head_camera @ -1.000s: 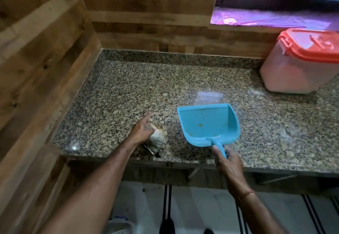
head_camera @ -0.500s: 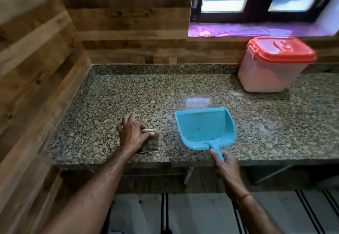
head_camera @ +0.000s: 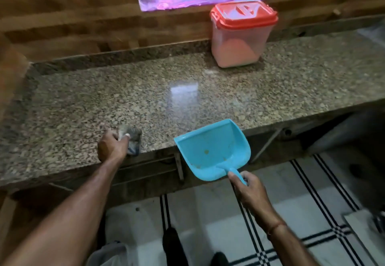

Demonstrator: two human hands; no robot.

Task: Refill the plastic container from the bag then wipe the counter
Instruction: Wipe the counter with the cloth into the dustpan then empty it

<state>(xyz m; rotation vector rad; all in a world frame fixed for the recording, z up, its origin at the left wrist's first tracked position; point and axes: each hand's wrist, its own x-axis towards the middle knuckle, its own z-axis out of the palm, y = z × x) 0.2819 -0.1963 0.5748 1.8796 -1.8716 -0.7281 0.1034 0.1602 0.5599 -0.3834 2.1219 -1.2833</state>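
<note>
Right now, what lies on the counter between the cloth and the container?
Nothing: in the head view, bare granite counter with a window reflection runs from the cloth to the red-lidded container.

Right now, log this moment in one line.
left hand: cloth on counter | right hand: dustpan | container: lidded

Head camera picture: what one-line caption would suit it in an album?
Left hand wipes granite counter with cloth; right hand holds blue dustpan at its edge.
</note>
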